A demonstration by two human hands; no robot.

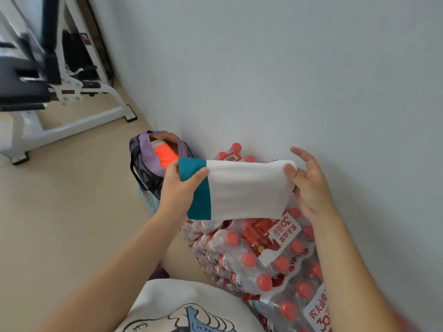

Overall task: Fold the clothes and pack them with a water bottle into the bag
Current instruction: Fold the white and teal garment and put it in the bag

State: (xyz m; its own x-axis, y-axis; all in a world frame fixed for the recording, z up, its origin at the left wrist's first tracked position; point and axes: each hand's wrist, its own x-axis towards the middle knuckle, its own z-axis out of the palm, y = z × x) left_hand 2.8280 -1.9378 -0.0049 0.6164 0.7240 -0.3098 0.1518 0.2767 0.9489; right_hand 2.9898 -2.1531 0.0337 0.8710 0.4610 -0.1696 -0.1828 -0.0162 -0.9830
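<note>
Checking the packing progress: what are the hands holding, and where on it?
A folded white and teal garment: left hand grips its teal end, right hand pinches the opposite white edge.

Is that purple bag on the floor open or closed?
Open. The purple bag gapes at the top, and an orange item shows inside its mouth.

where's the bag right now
In the head view the purple bag sits open on the floor by the wall, left of the bottle packs, just beyond the left hand.
</note>
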